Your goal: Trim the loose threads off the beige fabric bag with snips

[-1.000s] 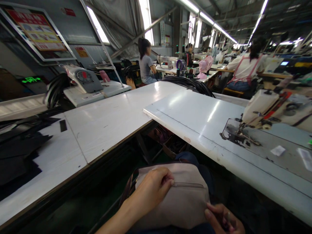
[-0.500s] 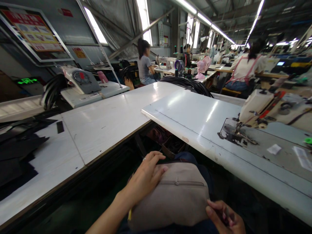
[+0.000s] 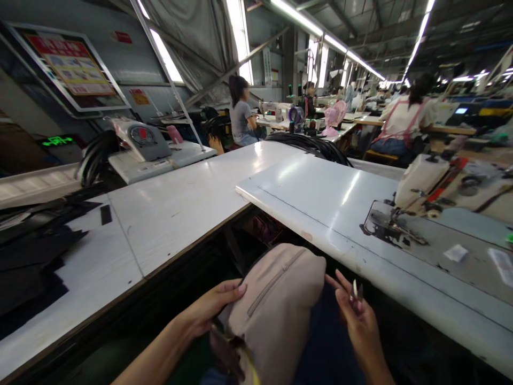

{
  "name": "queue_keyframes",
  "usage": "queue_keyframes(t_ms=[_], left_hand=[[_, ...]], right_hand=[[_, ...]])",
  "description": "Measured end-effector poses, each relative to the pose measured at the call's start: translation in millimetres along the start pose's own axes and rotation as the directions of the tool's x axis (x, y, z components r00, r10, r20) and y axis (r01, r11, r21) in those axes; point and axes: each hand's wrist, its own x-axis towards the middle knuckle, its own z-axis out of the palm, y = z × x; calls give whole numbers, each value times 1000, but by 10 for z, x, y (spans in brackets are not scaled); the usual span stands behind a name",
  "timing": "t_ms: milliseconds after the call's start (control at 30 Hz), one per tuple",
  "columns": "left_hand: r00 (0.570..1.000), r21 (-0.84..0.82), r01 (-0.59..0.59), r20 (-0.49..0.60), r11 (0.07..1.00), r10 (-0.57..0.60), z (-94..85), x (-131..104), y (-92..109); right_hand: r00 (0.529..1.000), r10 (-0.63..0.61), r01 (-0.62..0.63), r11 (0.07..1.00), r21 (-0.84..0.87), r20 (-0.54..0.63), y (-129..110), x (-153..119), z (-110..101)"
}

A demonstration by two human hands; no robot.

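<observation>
A beige-grey fabric bag (image 3: pixel 280 315) with a zipper (image 3: pixel 272 283) across its face stands tilted over my lap. My left hand (image 3: pixel 212 307) is closed on its left side, thumb on top and the other fingers out of sight beneath. Below that hand, dark lining and a strip of yellow edging (image 3: pixel 253 371) show at the bag's open side. At the bag's right edge is my right hand (image 3: pixel 356 315), curled round small thread snips (image 3: pixel 356 289) whose metal tips stick up between the fingers. Its fingertips come close to the fabric; whether they touch it I cannot tell.
A white sewing table (image 3: pixel 304 187) carries a sewing machine (image 3: pixel 433 187) and paper scraps (image 3: pixel 456 253) on my right. Another white tabletop (image 3: pixel 180 214) runs along the left, with dark cut pieces (image 3: pixel 36 262) at its end. Black strips (image 3: pixel 308 145) lie behind. Co-workers sit farther back.
The bag has been turned and raised, so its zipper now slants. My left hand has shifted from the bag's top to its left side. My right hand has risen, bringing the snips into view.
</observation>
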Motion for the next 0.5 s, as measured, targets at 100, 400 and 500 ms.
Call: queue_keyframes(t_ms=[100,400,500], left_hand=[[968,-282,-61,-251,958,-12,261,-62,-192],[995,-754,-17,49,657,82,698,112,-466],[989,-748,24,116,664,94,726,84,-414]], right_hand=[[997,19,-19,1000,-3,81,-96,-108,60],[992,81,-68,989,-128,99,-50,-252,133],[990,99,-90,992,-87,103,3,-181,203]])
